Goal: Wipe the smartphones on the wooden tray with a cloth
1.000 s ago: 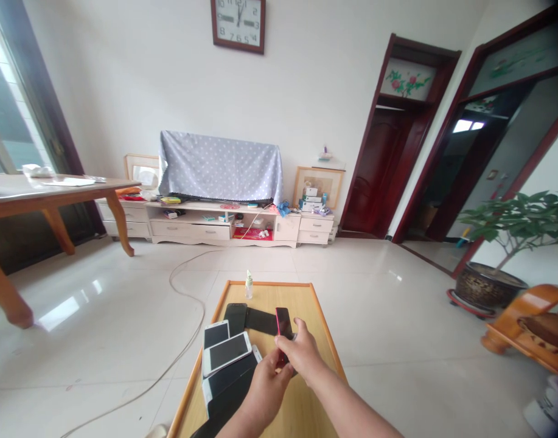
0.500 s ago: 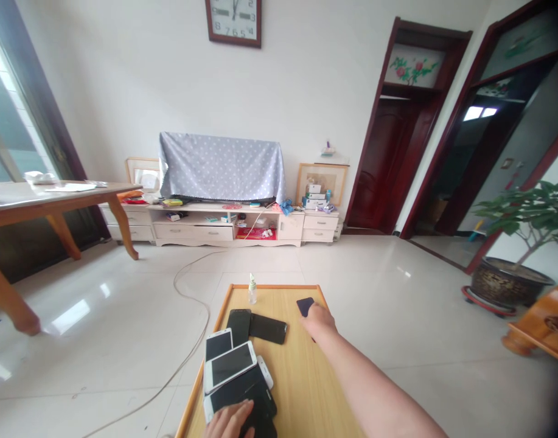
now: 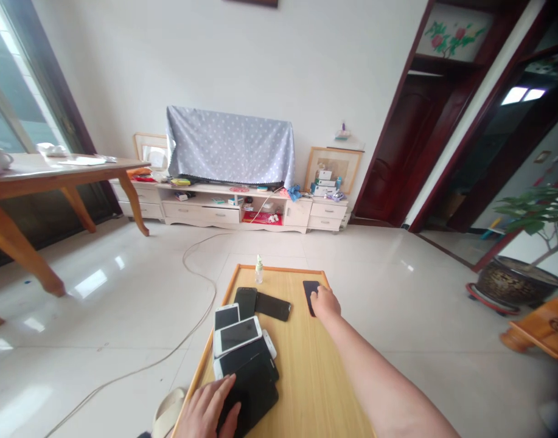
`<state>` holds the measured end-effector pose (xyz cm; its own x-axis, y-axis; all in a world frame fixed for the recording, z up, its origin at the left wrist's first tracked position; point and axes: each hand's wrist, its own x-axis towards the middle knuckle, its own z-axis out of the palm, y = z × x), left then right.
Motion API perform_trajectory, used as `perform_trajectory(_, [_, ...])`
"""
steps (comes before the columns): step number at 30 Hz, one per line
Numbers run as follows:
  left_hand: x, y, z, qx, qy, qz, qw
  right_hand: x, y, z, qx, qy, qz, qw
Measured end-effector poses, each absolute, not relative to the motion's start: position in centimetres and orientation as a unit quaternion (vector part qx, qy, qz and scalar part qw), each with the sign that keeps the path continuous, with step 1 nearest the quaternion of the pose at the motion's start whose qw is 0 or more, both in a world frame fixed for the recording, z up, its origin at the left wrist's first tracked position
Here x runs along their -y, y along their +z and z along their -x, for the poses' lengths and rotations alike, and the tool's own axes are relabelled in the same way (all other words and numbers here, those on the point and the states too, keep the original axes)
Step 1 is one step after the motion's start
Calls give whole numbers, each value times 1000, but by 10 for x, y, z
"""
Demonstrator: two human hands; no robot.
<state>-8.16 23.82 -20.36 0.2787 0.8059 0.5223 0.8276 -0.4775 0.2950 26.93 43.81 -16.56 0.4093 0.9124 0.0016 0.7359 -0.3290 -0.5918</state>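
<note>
My right hand [image 3: 327,302] is at the table's far right, its bent fingers closed on the right side of a dark smartphone [image 3: 310,291]. That phone lies lengthwise on the wooden table. Close to me, my left hand [image 3: 205,404] rests with fingers and thumb apart on the left part of a large black device [image 3: 255,395], perhaps a tablet. Beyond it are a white phone [image 3: 238,336] with a dark screen, a smaller white phone [image 3: 226,316] and two black phones [image 3: 246,301], [image 3: 273,306], several overlapping.
A small clear bottle [image 3: 259,271] with a green top stands at the far edge of the wooden table [image 3: 301,371]. A cable [image 3: 205,280] runs across the floor on the left. Ahead is a low white cabinet [image 3: 201,213]; a potted plant [image 3: 518,283] stands right.
My right hand has turned the smartphone from a slant to nearly straight along the table. My left hand lies over the black device's left part. The view has tilted downward.
</note>
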Motion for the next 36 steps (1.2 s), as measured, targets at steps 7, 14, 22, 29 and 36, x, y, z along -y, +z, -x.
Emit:
perform_trajectory(7, [-196, -188, 78, 612, -205, 763, -38, -342, -193, -230, 522, 326, 713, 338])
perform_trajectory(14, [-167, -189, 77, 621, -209, 753, -57, -238, -208, -168, 500, 476, 646, 325])
perform_trajectory(22, [-153, -185, 72, 569, -257, 780, -39, -200, -187, -157, 435, 540, 641, 329])
perform_trajectory(29, [-143, -183, 31, 541, -258, 797, -78, -182, -176, -201, 416, 512, 669, 342])
perform_trajectory(36, [-149, -176, -30, 520, -190, 824, -125, -184, -179, -250, 425, 421, 722, 348])
